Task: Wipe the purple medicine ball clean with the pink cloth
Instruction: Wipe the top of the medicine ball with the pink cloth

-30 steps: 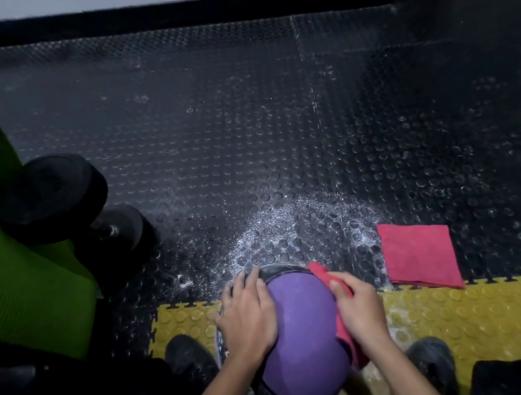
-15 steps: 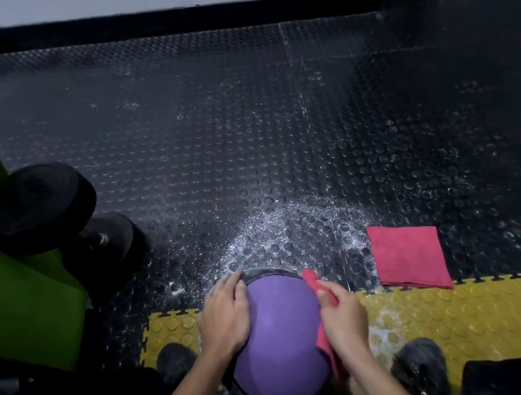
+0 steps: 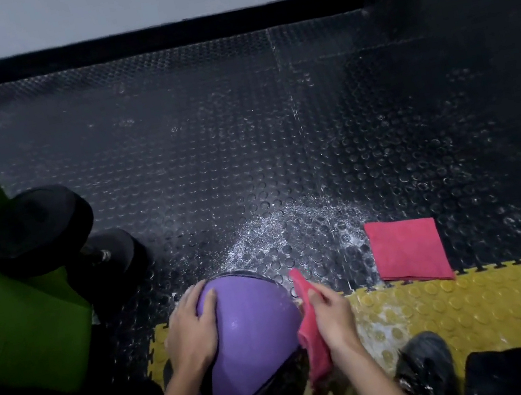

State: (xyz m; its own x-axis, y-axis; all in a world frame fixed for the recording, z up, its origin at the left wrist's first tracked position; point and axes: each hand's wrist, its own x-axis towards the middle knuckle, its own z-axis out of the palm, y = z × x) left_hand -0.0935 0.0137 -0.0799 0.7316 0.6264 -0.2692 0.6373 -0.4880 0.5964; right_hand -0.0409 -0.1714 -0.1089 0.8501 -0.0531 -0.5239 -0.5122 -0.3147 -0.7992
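Purple medicine ball (image 3: 251, 331) sat low at 6 o'clock in the head view, resting on the floor where the yellow tile (image 3: 480, 305) meets the black studded floor (image 3: 240, 131). My left hand (image 3: 191, 335) lay flat on its 9 o'clock flank, fingers spread and pressing, holding nothing. My right hand (image 3: 332, 315) was closed round the pink cloth (image 3: 314, 344) at the ball's 3 o'clock side; the cloth hung bunched and seemed to touch the ball only along its edge. Risk 1: the ball is round and braced by one flat palm, so I judged that a hard stroke from 3 o'clock could roll it toward 9 o'clock, out from under the left hand. Risk 2: a small glint on the purple surface suggested moisture, which would let that palm slip. Risk 3: with the cloth bunched, little fabric meets the ball, so patches could go unwiped, and the underside and the dark band at 6 o'clock were hidden from me. Risk 4: white speckle (image 3: 292, 230) lay scattered on the floor at 12 o'clock of the ball, wet or powdery I could not tell; rolling the ball there would dirty it again. A second folded pink cloth (image 3: 408, 251) lay apart at 2 o'clock, a dumbbell (image 3: 49, 231) at 10 o'clock.
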